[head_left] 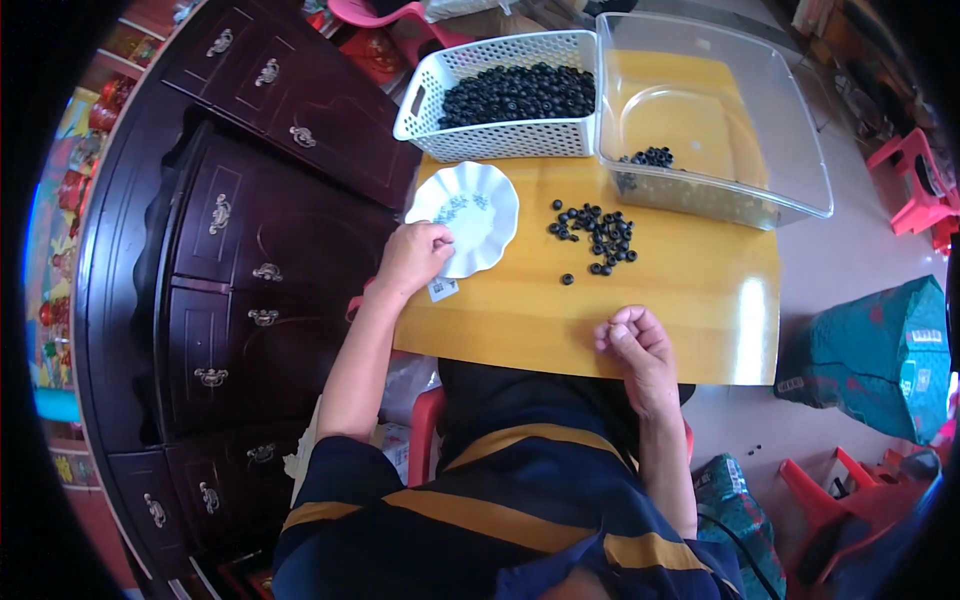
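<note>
My left hand [412, 258] grips the near edge of a white scalloped plate [470, 212] at the left side of the yellow table [690, 300]. My right hand [632, 345] rests near the table's front edge with its fingers curled; I cannot tell whether anything is inside them. A loose cluster of small black rings [598, 235] lies on the table between the plate and the clear bin. One ring lies apart, nearer to me.
A white perforated basket [500, 140] full of black rings stands at the back. To its right is a clear plastic bin [720, 130] holding a few rings. A dark wooden cabinet [240, 260] borders the left. A green bag [880, 350] and red stools stand on the floor at right.
</note>
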